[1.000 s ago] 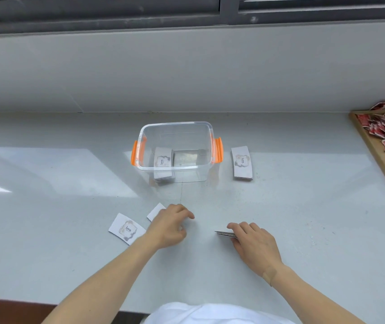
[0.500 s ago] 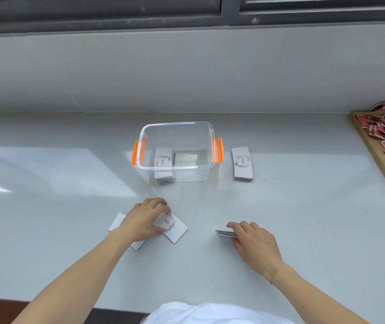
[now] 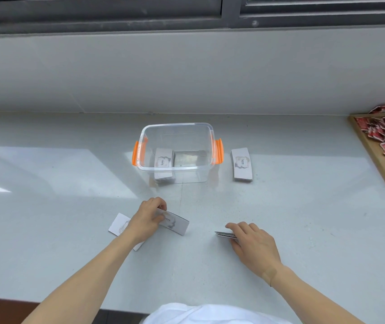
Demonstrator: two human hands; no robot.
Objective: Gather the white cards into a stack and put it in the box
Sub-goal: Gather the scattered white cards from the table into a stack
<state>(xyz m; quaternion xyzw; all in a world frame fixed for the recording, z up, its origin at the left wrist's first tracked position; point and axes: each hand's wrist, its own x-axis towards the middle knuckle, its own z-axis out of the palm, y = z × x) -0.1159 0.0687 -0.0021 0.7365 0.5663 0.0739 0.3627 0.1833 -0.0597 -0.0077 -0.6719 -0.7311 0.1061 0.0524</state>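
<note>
A clear plastic box [image 3: 177, 127] with orange handles stands in the middle of the grey counter, with a stack of white cards [image 3: 163, 161] inside on its left. My left hand [image 3: 147, 218] pinches a white card [image 3: 176, 223] and lifts its edge off the counter. Another white card [image 3: 119, 224] lies flat under my left wrist. My right hand [image 3: 253, 245] rests on the counter, shut on a thin stack of cards [image 3: 225, 235]. A further stack of white cards [image 3: 241, 164] lies to the right of the box.
A wooden tray [image 3: 374, 155] with several red cards sits at the far right edge. A grey wall and window frame rise behind the counter. The counter's front edge runs close to my body.
My left hand moved left from in front of the box, took hold of a white card and raised it off the counter. My right hand stayed put with its stack.
</note>
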